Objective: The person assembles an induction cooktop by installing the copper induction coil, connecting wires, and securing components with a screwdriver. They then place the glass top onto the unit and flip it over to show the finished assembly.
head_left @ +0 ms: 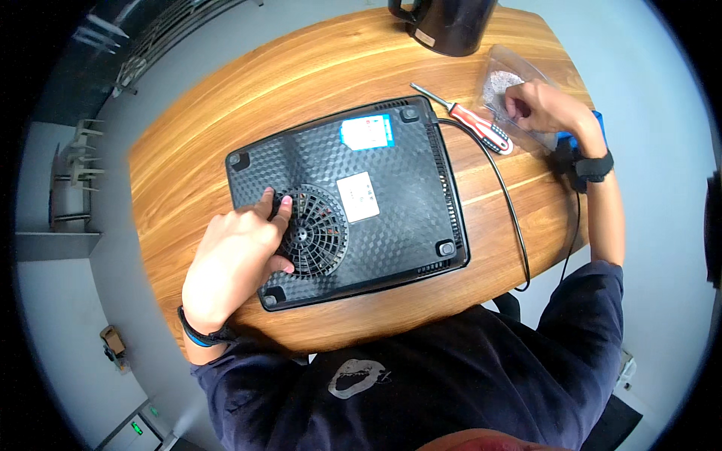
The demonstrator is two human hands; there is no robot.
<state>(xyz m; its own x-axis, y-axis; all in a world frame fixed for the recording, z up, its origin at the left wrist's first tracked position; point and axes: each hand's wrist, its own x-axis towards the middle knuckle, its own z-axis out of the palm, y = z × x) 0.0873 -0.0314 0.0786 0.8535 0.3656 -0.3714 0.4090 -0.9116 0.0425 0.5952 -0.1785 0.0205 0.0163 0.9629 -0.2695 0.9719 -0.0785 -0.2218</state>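
A black induction cooker [398,188] lies bottom-up on the wooden table, its round fan grille [314,233] and corner feet facing me. My left hand [242,244] rests on its left part with fingers apart, fingertips touching the grille's edge; nothing is held. At the right, my right hand [543,107] has its fingers curled together over a clear plastic bag or tray [535,74] with a silvery, speckled round patch. What those fingers pinch, if anything, is hidden. Beside that hand lies a screwdriver [474,126] with a red, white and black handle, its shaft pointing up-left.
A black cord [510,197] runs from the cooker's upper right corner and curves toward me along the table's right side. A dark pitcher [453,26] stands at the far edge. Something blue [598,124] sits by my right wrist. The wooden table [188,135] has rounded corners.
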